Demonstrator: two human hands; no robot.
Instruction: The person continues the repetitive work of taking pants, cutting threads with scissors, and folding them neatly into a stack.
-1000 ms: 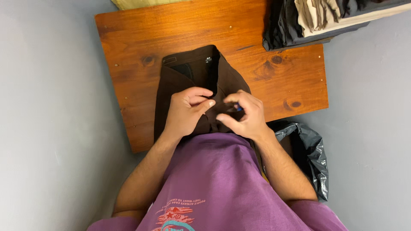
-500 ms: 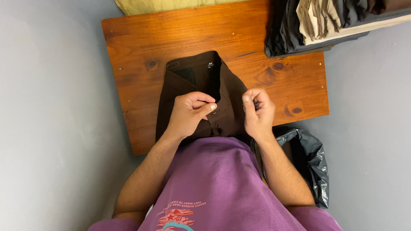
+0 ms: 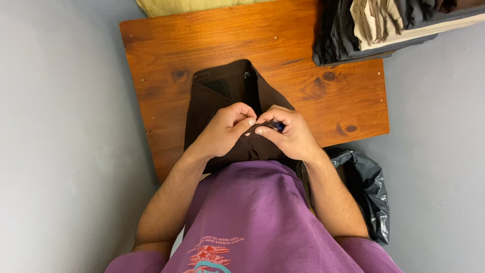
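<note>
Here, dark brown trousers (image 3: 227,96) lie folded, waistband open on table (image 3: 166,50)

- wooden desk (image 3: 166,55), knots in the grain
- stack of folded clothes (image 3: 384,25), dark and beige, at the desk's far right corner
- yellow-green cloth (image 3: 187,6) at far edge
- black plastic bag (image 3: 366,189) on grey floor (image 3: 60,141)

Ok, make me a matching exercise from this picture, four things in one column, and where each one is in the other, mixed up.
Things:
1. dark brown garment
2. black plastic bag
3. stack of folded clothes
4. yellow-green cloth

Places:
A. table's far right corner
B. on the floor, right of the person
C. under both hands
D. table's far edge, left of the stack

Pairs: 1-C, 2-B, 3-A, 4-D
</note>
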